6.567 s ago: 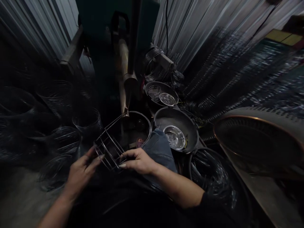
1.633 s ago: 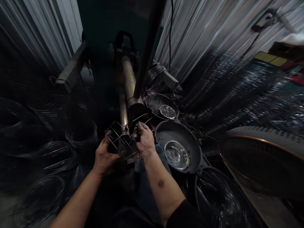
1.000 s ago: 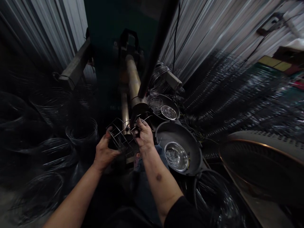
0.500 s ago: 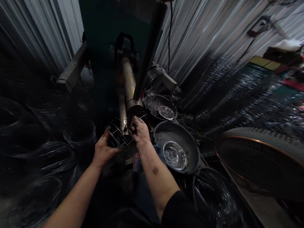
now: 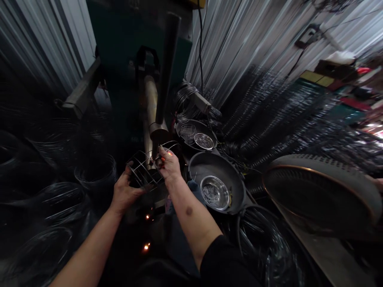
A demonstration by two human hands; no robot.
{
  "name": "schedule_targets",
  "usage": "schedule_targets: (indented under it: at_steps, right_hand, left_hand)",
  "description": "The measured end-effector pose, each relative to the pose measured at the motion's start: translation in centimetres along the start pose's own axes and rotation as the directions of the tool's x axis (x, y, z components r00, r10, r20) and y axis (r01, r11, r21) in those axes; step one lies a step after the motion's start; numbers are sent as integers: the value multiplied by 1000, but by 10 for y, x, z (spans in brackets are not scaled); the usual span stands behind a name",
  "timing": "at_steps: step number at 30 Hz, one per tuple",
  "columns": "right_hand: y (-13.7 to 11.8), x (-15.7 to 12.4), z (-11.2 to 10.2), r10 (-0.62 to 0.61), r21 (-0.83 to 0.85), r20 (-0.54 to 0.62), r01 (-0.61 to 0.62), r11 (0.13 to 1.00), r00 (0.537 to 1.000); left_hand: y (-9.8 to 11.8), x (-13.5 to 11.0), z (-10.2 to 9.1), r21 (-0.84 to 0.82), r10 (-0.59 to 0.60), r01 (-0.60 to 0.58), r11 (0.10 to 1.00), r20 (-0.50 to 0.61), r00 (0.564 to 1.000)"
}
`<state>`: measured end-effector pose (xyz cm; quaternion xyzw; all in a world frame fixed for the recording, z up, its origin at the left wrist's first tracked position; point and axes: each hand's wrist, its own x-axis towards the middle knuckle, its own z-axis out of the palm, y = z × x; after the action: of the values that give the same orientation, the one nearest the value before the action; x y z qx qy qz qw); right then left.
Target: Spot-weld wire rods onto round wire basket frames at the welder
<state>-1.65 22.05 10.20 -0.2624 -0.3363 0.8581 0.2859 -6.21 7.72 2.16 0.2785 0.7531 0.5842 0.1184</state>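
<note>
A wire basket frame (image 5: 143,172) of thin metal rods is held up in front of me by both hands. My left hand (image 5: 123,192) grips its lower left side. My right hand (image 5: 167,164) is closed on the frame's upper right rods, right under the tip of a dark vertical welding electrode (image 5: 157,133). An orange glow shows at my right fingertips. Sparks (image 5: 146,247) fall below the frame.
A dark pan (image 5: 236,183) holding a small steel bowl (image 5: 215,193) of wire pieces lies right of my hands; a second pan (image 5: 209,133) sits behind it. Stacks of wire baskets (image 5: 95,171) fill the left. A large round lid (image 5: 323,191) lies at right.
The frame rose from my lap to the electrode tip. An orange glow and falling sparks have appeared now. The view shifted slightly left.
</note>
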Motion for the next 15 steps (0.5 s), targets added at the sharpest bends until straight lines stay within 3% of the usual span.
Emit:
schedule_targets:
  at_steps: [3, 6, 8, 10, 13, 15]
  right_hand:
    - [13, -21, -4, -89, -6, -23, 89, 996, 996]
    - [39, -53, -13, -172, -89, -29, 169, 982, 985]
    - [63, -78, -22, -199, -239, 39, 203, 950, 979]
    - [86, -101, -30, -226, -397, 155, 270, 877, 962]
    - [113, -125, -36, -204, -570, 322, 362, 738, 925]
    - [122, -132, -33, -151, -658, 327, 339, 672, 933]
  left_hand:
    - [-18, -11, -25, 129, 44, -49, 990, 48, 998]
    - [-24, -27, -60, 234, -11, 29, 972, -78, 997]
    - [-9, -38, -75, 255, -53, 117, 960, -246, 968]
    - [18, -49, -79, 296, 67, 29, 955, -310, 948]
    - [63, -59, -61, 377, 287, -211, 902, -156, 945]
    - [80, -63, -42, 437, 402, -364, 823, 5, 916]
